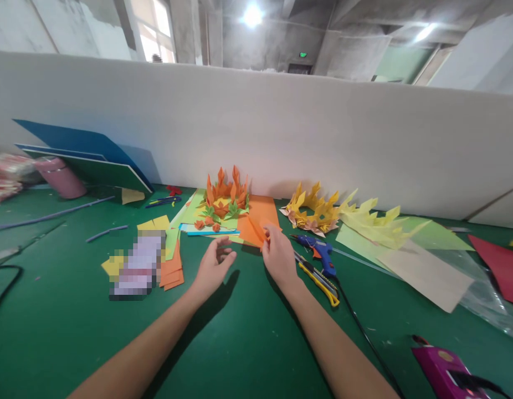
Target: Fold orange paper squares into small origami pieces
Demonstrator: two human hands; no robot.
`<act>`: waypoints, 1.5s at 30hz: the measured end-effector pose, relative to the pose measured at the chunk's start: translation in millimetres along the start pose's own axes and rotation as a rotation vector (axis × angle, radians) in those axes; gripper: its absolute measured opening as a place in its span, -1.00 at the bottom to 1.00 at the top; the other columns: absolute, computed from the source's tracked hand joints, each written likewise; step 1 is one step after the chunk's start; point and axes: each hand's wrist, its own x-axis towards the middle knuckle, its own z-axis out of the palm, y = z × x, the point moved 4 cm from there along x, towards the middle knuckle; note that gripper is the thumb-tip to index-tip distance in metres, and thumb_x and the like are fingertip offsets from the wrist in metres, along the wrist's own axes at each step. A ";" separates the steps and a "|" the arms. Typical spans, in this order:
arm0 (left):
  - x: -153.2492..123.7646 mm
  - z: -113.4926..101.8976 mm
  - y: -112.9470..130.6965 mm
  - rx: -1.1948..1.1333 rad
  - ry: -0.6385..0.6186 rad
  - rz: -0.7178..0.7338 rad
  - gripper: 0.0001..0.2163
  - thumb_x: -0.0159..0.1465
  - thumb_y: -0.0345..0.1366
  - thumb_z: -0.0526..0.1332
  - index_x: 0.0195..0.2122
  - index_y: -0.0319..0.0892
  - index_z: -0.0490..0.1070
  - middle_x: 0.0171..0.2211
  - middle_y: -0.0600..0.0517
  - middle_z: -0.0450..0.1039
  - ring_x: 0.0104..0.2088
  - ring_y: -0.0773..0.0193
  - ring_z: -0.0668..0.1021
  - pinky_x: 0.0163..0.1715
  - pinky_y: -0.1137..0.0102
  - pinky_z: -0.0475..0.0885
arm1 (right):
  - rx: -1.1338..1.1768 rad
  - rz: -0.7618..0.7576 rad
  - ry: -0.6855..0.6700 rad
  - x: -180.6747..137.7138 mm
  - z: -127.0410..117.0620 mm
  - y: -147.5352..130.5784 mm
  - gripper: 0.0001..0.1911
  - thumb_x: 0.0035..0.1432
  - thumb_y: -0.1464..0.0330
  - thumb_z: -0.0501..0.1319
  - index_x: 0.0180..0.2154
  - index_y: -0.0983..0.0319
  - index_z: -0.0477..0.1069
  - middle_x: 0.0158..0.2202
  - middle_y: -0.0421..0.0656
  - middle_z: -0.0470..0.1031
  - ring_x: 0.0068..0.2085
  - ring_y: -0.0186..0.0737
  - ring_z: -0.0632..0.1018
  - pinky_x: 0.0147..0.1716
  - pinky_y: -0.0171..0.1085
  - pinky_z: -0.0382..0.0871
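Folding is prob. being done — orange piece (257,228) is pinched by R hand (280,257), L hand (213,267) held empty w/ fingers loose — two-handed grip prob. needed next.

Concrete walls (256,47) (lamps (252,15) overhead) rise behind a white partition (190,116).

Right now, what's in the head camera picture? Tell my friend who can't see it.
The right hand pinches orange paper over a green table; the left hand is open beside it. Nearby sit an orange paper crown, a yellow crown and a blue glue gun.
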 end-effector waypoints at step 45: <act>-25.3 3.7 -7.0 -0.183 -0.340 -0.389 -0.61 -0.13 -0.16 0.40 -0.32 -0.27 0.45 -0.48 0.01 0.54 -0.46 0.21 0.55 -0.40 0.36 0.42 | 0.232 -0.242 -0.098 -61.4 -35.4 -30.8 -0.45 0.08 0.62 -0.02 -0.05 -0.04 0.39 0.24 -0.27 0.11 0.22 -0.09 0.13 0.12 0.03 -0.01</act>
